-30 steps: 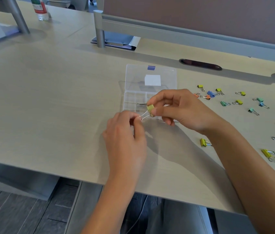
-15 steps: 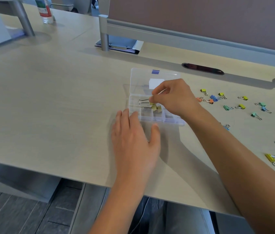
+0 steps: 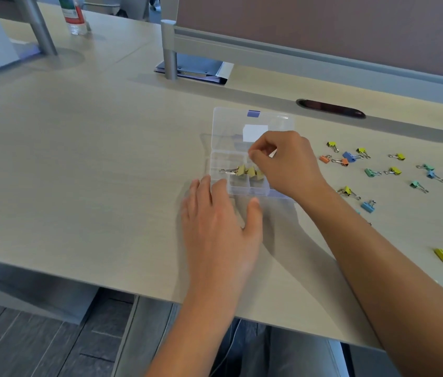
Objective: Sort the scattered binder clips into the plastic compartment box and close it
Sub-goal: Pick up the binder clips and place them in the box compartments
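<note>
I see the clear plastic compartment box [image 3: 220,170] on the desk [image 3: 78,164], lid [image 3: 231,123] swung open and lying flat on the far side, blue latch tab [image 3: 253,113] on its far edge, white label [image 3: 254,131] on the lid. Yellow binder clips [image 3: 247,171] sit in the middle row of compartments, wire handles pointing left; I count two or three, can't tell exactly.

Left hand [image 3: 220,221] lies flat on the desk just in front of the box, fingers straight and spread, fingertips touching the box's near-left corner, thumb out to the right. It holds nothing.

Right hand [image 3: 285,164] hovers over the right part of the box, fingers curled, thumb and index pinched together above the yellow clips. Can't tell whether anything is between them or whether they touch a clip.

Scattered binder clips [image 3: 372,172] lie on the desk right of the box: yellow, blue, orange, green, more toward the right edge of view. One yellow clip [image 3: 348,191] and one blue clip [image 3: 367,205] lie just beside the right forearm.

Far left: water bottle [image 3: 73,14]. Behind the box: cable slot [image 3: 330,108], divider post [image 3: 170,50].
</note>
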Action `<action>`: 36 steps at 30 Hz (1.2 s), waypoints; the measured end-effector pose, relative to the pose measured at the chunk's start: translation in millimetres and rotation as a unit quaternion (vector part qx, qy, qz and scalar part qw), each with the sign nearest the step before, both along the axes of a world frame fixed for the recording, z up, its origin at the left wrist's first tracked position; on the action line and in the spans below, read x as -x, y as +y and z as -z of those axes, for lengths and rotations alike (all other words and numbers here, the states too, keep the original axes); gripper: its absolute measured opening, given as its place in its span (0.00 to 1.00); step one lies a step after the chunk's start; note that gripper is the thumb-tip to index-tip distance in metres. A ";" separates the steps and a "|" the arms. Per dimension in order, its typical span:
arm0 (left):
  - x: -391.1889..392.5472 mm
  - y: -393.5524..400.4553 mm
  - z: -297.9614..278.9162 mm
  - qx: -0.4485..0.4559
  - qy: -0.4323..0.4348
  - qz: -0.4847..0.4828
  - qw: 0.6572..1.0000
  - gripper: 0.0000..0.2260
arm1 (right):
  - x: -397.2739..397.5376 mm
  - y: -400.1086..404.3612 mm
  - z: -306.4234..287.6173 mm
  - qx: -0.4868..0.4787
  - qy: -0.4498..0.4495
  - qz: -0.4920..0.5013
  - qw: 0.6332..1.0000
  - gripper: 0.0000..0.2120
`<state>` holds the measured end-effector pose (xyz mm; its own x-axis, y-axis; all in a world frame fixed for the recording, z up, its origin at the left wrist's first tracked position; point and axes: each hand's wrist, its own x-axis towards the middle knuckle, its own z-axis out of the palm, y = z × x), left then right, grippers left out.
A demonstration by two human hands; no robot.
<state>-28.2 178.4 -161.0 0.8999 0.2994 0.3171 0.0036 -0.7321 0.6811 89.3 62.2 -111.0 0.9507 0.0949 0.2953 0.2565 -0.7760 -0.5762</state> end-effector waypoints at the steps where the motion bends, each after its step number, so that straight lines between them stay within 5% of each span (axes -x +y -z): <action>1: -0.2 0.1 -0.1 -0.001 0.002 -0.001 1.000 0.24 | 1.4 -2.4 -0.5 -0.006 0.001 -0.021 1.000 0.09; 7: 0.9 0.7 -2.6 0.050 -0.016 -0.010 0.999 0.25 | 4.3 -10.7 3.8 0.052 0.009 -0.131 0.990 0.18; 23: 49.4 14.8 -12.7 0.314 -0.080 -0.052 0.945 0.21 | 43.7 -13.6 4.3 0.002 -0.047 -0.211 0.976 0.11; 28: 54.8 18.5 -7.9 0.349 -0.137 -0.089 0.923 0.18 | 72.1 -9.8 16.8 0.075 -0.002 -0.284 0.956 0.11; 33: 56.0 14.4 -10.6 0.340 -0.132 -0.069 0.928 0.17 | 82.8 -14.3 10.9 0.094 0.094 -0.336 0.932 0.21; 36: 55.2 12.8 -12.5 0.342 -0.116 -0.058 0.931 0.18 | 81.6 -14.4 8.1 0.082 0.107 -0.352 0.926 0.16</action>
